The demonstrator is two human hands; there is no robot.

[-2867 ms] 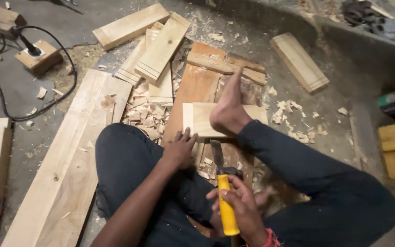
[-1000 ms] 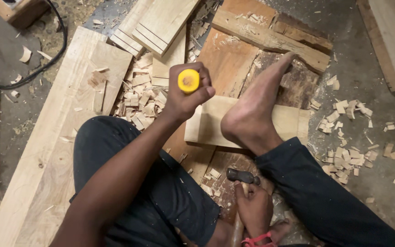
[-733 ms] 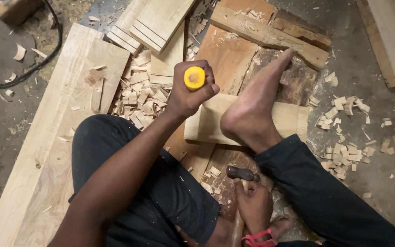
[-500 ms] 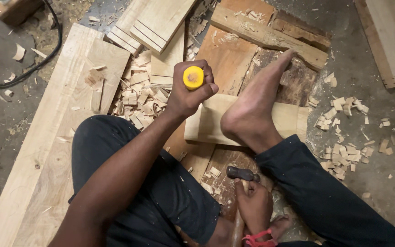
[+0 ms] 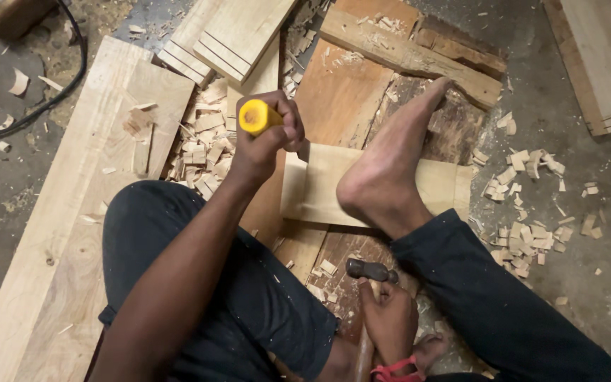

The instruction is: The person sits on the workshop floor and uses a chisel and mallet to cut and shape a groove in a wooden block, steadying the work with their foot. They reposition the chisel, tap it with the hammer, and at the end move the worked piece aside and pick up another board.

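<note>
In the head view, the left hand (image 5: 266, 145) gripped a yellow-handled chisel (image 5: 256, 117) at frame centre, on the pale board (image 5: 319, 187) under the foot (image 5: 390, 170). Lower down, the right hand (image 5: 389, 318) clasped a hammer (image 5: 370, 270). Chiselling seemed underway; a hammer blow seemed due.

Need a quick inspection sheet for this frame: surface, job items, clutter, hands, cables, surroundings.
Surface: grey floor with boards laid on it.
Job's things: pale wood block pinned under a bare foot; yellow-handled chisel; hammer.
Clutter: wood chips left of the block, more at right.
Grippers: left hand grips the chisel; right hand holds the hammer, low.
Cables: black cable top left.
Surroundings: stacked planks, long plank.
</note>
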